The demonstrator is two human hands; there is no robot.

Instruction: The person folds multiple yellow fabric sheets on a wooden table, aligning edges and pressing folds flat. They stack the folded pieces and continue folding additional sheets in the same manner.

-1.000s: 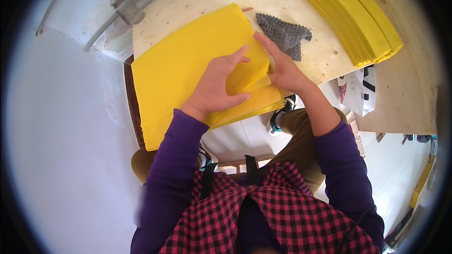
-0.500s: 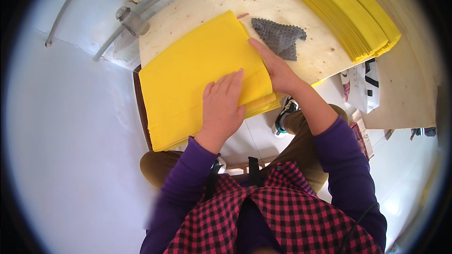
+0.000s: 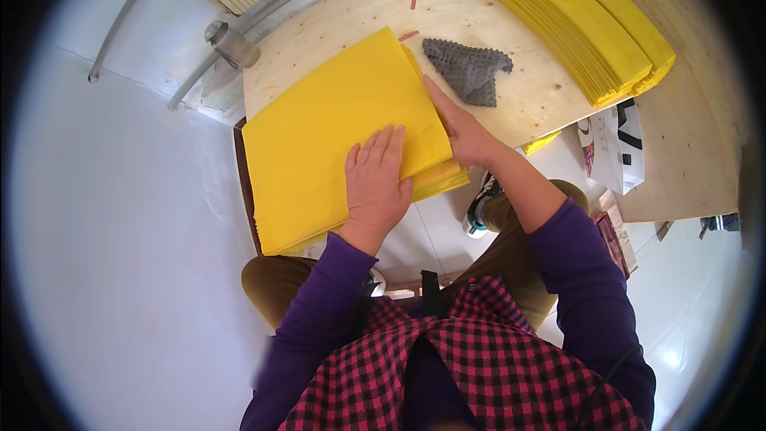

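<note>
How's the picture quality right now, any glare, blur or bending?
Head view: black fills the corners; the upper-right yellow stacks look curved near the rim; a bright glare spot marks the floor at lower right; left hand, right hand and nearer yellow stack look fairly sharp.

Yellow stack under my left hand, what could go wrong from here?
The yellow stack seems to overhang the table, so it might slip off. Its lower layers jut out at the near right corner and could crease. Your left hand, flat on top, might drag the top askew.
</note>
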